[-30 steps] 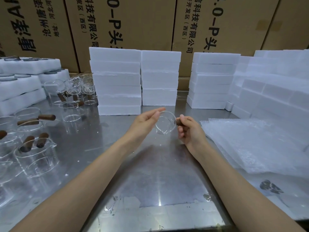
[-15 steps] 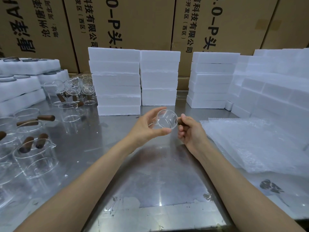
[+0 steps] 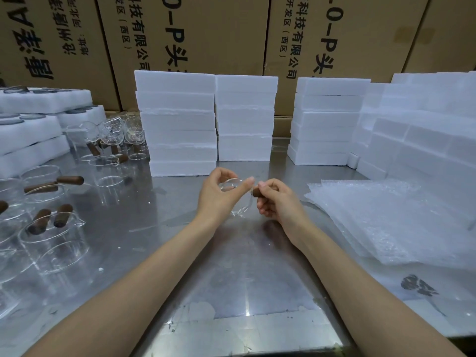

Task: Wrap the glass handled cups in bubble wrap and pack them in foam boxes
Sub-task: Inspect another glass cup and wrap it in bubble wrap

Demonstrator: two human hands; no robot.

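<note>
Since a second ago, both hands have turned the glass cup (image 3: 238, 195) between them: earlier its round mouth faced the camera beside an opened left palm, and now the left hand (image 3: 217, 195) has closed in over it. Left thumb and forefinger curl round the clear bowl and pinch its rim, the thumb tip almost meeting the right hand (image 3: 277, 202). That right hand grasps the brown wooden handle (image 3: 257, 193) with its fingers clenched round it, as it did before. Held this way, the cup hangs above the steel tabletop (image 3: 231, 266), out in front of the person and clear of the surface, its lower glass edge showing between the two wrists.

To the right, a stack of bubble wrap sheets (image 3: 386, 222) lies flat on the tabletop, near the right forearm but apart from it. Behind the hands rise white foam boxes (image 3: 180, 124) in several piles, with more banked up at far right. On the left, other glass cups (image 3: 51, 243) with wooden handles crowd the tabletop, some upright and some piled together. Foam trays (image 3: 33, 119) are stacked beyond them. Brown cardboard cartons (image 3: 206, 34) printed with black characters form the back wall.
</note>
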